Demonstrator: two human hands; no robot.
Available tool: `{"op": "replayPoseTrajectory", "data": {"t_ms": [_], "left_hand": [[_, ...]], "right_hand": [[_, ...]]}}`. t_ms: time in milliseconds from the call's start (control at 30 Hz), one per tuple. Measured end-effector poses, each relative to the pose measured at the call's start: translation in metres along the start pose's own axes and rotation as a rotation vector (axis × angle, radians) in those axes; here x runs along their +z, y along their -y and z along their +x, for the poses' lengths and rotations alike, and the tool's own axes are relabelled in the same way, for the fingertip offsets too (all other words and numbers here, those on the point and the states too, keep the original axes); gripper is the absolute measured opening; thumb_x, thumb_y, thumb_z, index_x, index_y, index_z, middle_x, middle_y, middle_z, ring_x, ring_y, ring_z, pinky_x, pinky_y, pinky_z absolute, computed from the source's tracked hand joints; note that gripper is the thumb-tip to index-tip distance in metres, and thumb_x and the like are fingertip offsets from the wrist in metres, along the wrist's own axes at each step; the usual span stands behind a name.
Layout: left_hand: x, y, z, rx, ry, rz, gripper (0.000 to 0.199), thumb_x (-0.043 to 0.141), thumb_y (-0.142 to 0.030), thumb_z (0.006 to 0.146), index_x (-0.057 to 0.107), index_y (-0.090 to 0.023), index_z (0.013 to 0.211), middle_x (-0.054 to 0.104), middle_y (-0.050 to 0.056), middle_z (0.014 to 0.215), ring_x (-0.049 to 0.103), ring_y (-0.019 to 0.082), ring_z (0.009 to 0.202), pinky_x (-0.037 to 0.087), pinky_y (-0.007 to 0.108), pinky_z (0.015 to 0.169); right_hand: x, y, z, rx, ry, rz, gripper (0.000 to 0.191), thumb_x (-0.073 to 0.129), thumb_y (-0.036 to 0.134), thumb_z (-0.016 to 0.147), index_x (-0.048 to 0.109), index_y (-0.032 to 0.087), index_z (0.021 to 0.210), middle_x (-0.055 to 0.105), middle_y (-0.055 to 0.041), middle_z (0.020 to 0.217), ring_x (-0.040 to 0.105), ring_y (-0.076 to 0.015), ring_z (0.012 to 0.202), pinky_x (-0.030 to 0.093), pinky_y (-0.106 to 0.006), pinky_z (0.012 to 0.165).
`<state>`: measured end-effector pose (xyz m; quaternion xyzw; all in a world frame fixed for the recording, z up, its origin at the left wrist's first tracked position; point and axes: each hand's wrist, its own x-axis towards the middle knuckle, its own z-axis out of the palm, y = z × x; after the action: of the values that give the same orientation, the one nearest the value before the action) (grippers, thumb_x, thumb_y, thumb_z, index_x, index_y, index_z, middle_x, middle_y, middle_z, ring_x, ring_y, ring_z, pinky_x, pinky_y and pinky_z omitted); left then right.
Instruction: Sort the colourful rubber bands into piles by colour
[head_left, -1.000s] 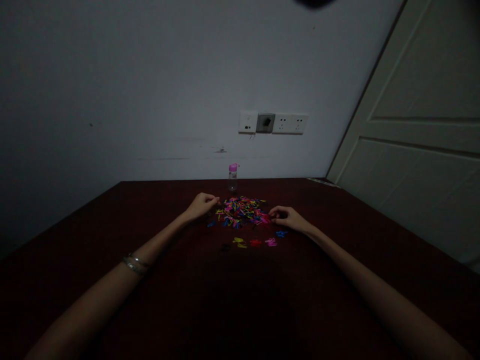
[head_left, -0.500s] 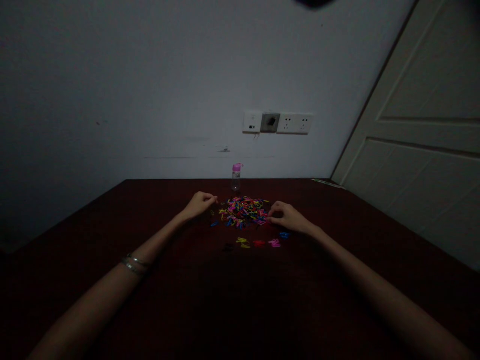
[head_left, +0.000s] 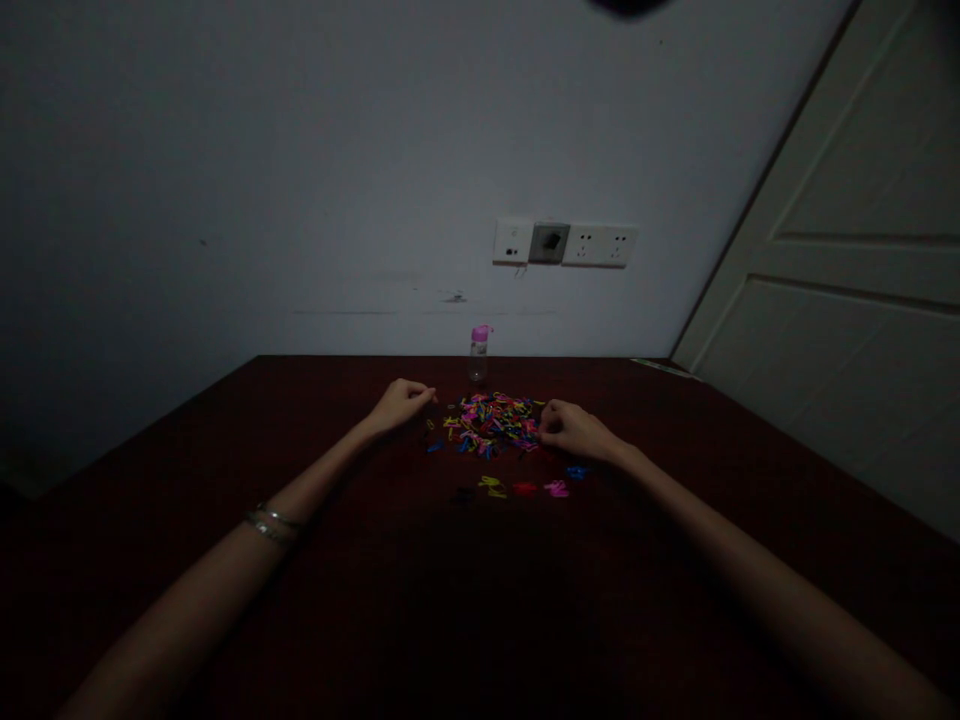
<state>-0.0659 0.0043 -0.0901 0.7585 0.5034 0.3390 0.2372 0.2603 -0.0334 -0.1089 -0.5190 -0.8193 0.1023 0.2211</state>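
One heap of small multicoloured pieces (head_left: 495,424) on the table (head_left: 360,580). My right hand (head_left: 576,430) at its edge, my left hand (head_left: 400,406) near; whether either grip holds anything, I cannot tell.

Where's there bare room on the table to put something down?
Between the arms, the table looks bare on the near side of the small groups, though it's dark. Two more free patches: between the left hand and the wall, and between the right hand and the door. It's crowded between the hands: the pile, with the bottle behind.
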Motion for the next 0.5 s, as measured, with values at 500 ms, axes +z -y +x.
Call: {"op": "replayPoseTrajectory", "data": {"t_ms": [500], "left_hand": [[0.004,0.006,0.000,-0.005,0.021,0.010,0.038,0.043,-0.042,0.076,0.065,-0.012,0.068,0.058,0.002,0.055,0.047,0.010,0.051,0.032,0.021,0.050]], "right_hand": [[-0.009,-0.019,-0.007,0.004,0.028,0.515,0.021,0.062,0.037,0.068,0.069,0.018,0.070,0.064,-0.0051,0.081,0.058,-0.0184,0.078,0.045,-0.031,0.074]]}}
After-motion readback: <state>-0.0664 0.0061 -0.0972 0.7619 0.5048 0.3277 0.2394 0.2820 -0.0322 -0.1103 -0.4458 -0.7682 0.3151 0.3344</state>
